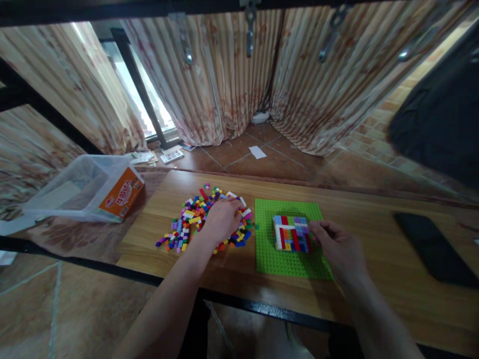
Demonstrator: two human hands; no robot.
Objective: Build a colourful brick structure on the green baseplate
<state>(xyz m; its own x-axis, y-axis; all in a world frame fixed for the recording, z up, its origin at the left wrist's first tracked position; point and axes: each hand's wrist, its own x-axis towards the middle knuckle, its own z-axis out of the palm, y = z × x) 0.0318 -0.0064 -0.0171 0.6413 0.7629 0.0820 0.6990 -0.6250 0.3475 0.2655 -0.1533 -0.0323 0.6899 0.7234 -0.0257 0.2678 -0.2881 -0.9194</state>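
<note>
Between the hands (221,222), multicoloured brick block (289,234)

Pleated curtains (220,85), beige with faded reddish pattern, hung from ten round to one o'clock. Window (130,85) between ten and eleven, dark-framed, glass glaring white; daylight coming in there, rest dim. Dark bar (93,15) along twelve, metal hooks (249,35) dangling. Brown floor tiles (30,304) with pale joints at eight, also past table at twelve. Pale brick-patterned surface (368,132) at two; wall or floor, cannot tell. Wood-grain table (366,212) stretched from eight to four, black edge (258,304) at six.
</note>
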